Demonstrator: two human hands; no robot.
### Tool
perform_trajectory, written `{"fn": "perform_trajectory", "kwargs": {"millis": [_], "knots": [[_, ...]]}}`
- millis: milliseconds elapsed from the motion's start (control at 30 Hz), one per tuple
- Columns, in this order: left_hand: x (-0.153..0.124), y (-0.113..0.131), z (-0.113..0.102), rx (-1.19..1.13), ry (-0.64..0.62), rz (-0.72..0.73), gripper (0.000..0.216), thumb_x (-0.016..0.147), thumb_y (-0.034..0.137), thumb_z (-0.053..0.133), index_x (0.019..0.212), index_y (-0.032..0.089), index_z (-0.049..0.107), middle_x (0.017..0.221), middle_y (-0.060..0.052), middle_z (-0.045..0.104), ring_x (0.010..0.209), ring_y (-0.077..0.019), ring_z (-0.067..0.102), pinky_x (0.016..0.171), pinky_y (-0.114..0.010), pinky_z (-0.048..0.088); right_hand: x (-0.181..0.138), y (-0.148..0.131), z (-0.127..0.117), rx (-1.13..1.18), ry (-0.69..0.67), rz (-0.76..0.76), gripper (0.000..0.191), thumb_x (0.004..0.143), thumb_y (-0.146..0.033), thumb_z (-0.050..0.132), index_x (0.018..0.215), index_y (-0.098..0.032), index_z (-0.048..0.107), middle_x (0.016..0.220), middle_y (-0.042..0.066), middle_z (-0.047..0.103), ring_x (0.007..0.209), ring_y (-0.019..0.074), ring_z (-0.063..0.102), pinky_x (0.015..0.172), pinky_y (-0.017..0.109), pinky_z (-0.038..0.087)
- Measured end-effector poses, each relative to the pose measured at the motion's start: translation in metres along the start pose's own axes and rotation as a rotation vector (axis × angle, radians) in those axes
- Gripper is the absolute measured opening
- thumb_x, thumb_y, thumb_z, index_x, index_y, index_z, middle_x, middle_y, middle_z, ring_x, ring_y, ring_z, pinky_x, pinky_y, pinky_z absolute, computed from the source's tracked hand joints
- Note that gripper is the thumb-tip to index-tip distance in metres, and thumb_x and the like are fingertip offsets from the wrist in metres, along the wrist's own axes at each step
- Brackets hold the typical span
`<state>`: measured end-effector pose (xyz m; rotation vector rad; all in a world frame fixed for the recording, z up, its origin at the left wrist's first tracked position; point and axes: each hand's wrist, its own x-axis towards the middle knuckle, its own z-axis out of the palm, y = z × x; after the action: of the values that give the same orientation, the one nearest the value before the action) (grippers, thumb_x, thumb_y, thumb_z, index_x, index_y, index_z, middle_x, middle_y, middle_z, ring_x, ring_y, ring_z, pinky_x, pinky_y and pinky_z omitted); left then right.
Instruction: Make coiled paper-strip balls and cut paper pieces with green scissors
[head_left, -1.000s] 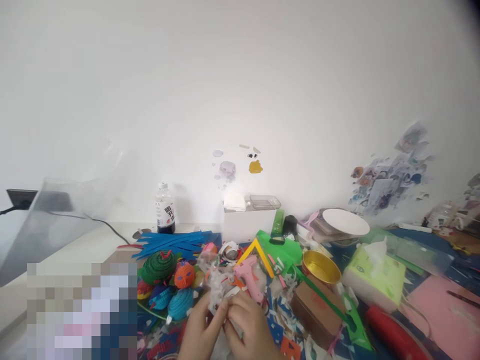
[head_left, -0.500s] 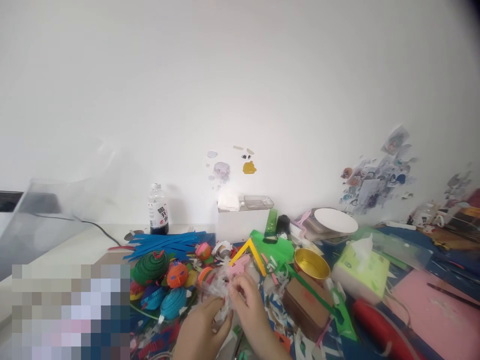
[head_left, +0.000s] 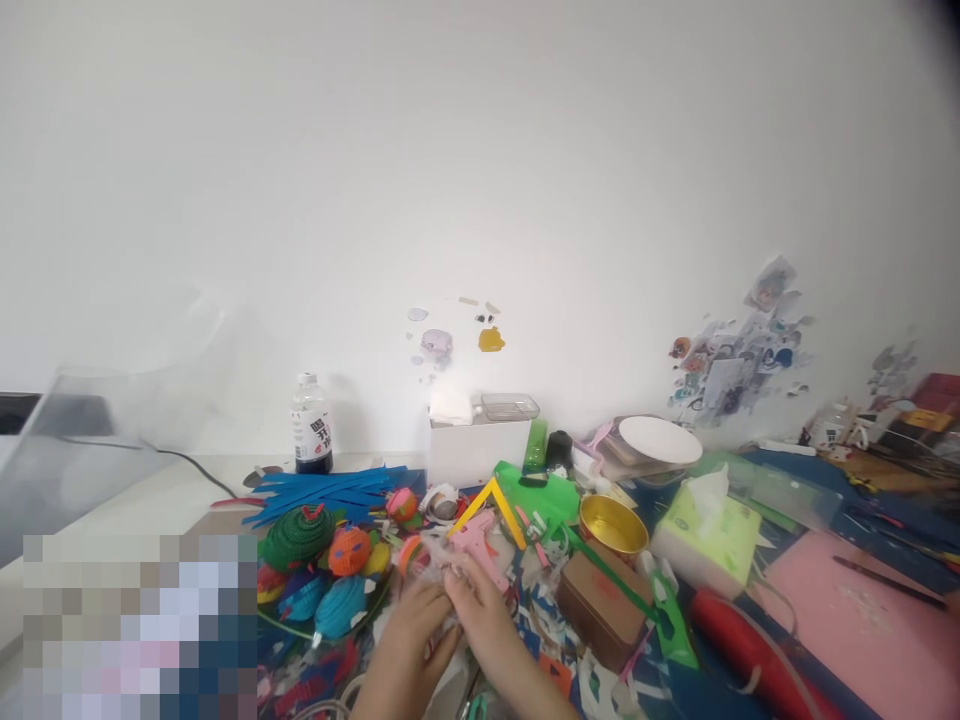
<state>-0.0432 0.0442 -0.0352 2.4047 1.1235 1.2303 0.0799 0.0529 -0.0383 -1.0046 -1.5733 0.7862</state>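
Note:
Side by side at the near middle of the table are my left hand [head_left: 417, 622] and my right hand [head_left: 478, 606], their fingertips meeting. Both are closed around a crumpled piece of clear plastic film [head_left: 433, 556], which pokes out beyond the fingers. Most of the film is hidden by my hands. Just past my right hand lies a pink glue gun [head_left: 475, 535]. An orange ring-shaped roll [head_left: 409, 552] is beside the film on the left.
A plate of colourful coiled-paper shapes [head_left: 349, 550] stands left. Paper scraps surround my hands. To the right are a brown box [head_left: 600, 608], a gold tin [head_left: 613, 525], a tissue pack [head_left: 709, 530] and a red tool [head_left: 750, 650]. A bottle [head_left: 311, 425] stands behind.
My hands have drawn closer together, and my fingers cover more of the plastic film. The view has shifted slightly, so the scene sits a little further left.

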Motion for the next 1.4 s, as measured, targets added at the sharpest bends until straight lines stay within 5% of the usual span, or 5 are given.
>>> {"fn": "perform_trajectory", "kwargs": {"millis": [100,500,1033,1300,1400], "knots": [[-0.005,-0.003,0.009,0.051,0.035,-0.021,0.023,0.075,0.016,0.051,0.093,0.019,0.065,0.090,-0.010,0.070,0.086,-0.0211,0.065,0.079,-0.032,0.052,0.003,-0.004,0.002,-0.067,0.115,0.025,0.032,0.088,-0.040,0.042,0.075,-0.017,0.061,0.073,0.004,0.063,0.071,0.0185,0.061,0.065,0.028,0.049],[-0.008,-0.009,0.032,0.036,0.178,-0.119,0.023,0.083,0.034,0.047,0.095,0.020,0.061,0.087,-0.009,0.071,0.077,-0.0195,0.067,0.067,-0.028,0.055,0.010,-0.001,-0.014,-0.256,0.517,-0.124,0.032,0.087,-0.038,0.040,0.063,-0.020,0.050,0.056,-0.002,0.050,0.051,0.0137,0.046,0.047,0.024,0.040],[-0.003,0.023,0.026,0.392,0.049,-0.059,0.020,0.086,0.027,0.039,0.068,0.022,0.047,0.062,-0.001,0.061,0.056,-0.0158,0.061,0.050,-0.022,0.041,0.010,0.011,-0.033,-0.770,0.593,-0.456,0.030,0.086,-0.021,0.040,0.056,-0.022,0.043,0.052,-0.001,0.044,0.050,0.0153,0.042,0.049,0.026,0.030],[-0.001,0.025,0.024,0.270,-0.022,-0.267,0.020,0.085,0.028,0.038,0.075,0.021,0.053,0.067,-0.003,0.066,0.064,-0.0190,0.064,0.055,-0.024,0.041,0.013,0.013,-0.033,-0.811,0.514,-0.454,0.032,0.087,-0.026,0.040,0.056,-0.021,0.046,0.053,0.000,0.047,0.053,0.0164,0.045,0.050,0.027,0.033],[-0.003,0.018,0.022,0.039,0.016,-0.416,0.019,0.083,0.031,0.040,0.084,0.020,0.056,0.078,-0.006,0.068,0.076,-0.0212,0.063,0.064,-0.026,0.042,0.012,0.008,-0.037,-0.796,0.439,-0.448,0.024,0.087,-0.038,0.044,0.088,-0.019,0.058,0.081,0.007,0.060,0.078,0.0234,0.055,0.064,0.034,0.043]]}}
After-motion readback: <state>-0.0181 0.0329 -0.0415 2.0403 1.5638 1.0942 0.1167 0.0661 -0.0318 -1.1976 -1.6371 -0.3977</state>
